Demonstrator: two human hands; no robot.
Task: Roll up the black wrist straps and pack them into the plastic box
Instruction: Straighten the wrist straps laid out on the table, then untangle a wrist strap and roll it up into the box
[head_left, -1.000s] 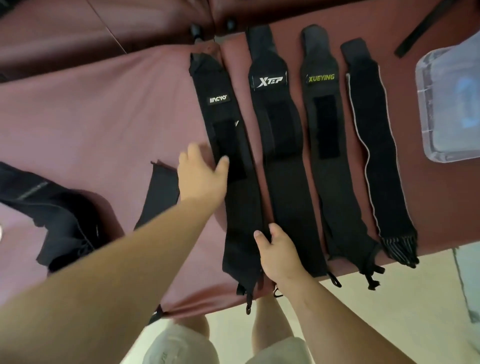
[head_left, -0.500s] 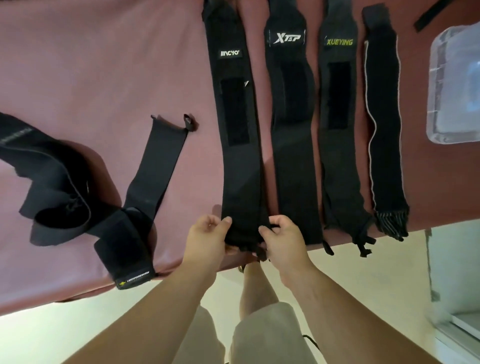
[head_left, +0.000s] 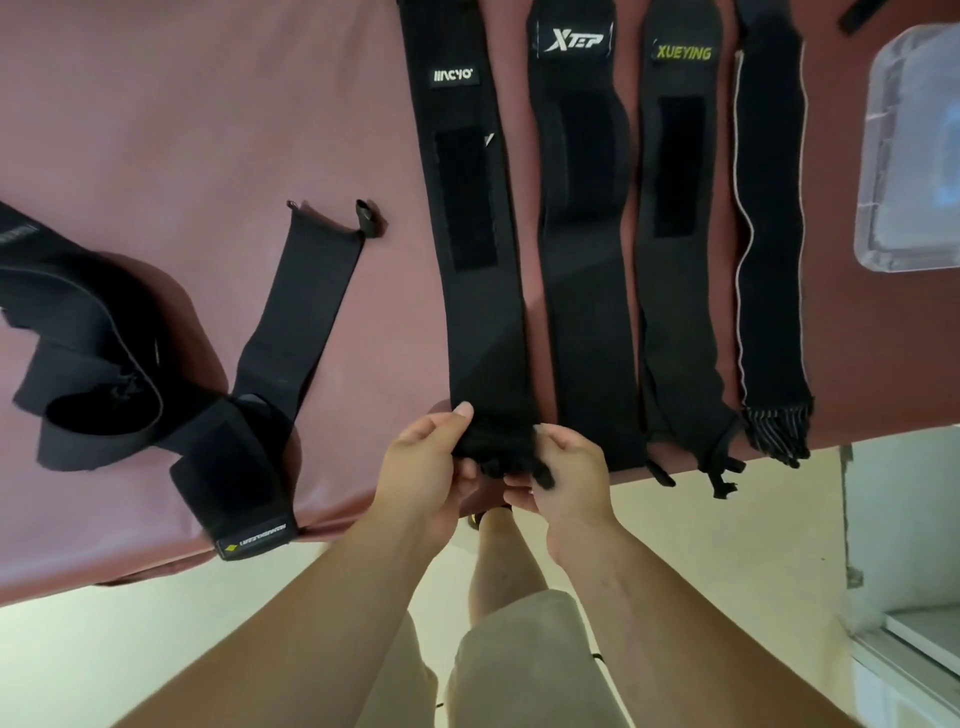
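Nearest me, my left hand (head_left: 421, 462) and right hand (head_left: 566, 467) meet at the table (head_left: 208, 130) edge, each grip pinching the near end of the first strap (head_left: 470, 218). The strap lies flat, running away from me. It looks soft, light and limp, so I judge it best taken by this end and rolled tightly forward. Three more straps (head_left: 587, 208) lie flat just right of it. The clear box (head_left: 878, 156) sits far right.
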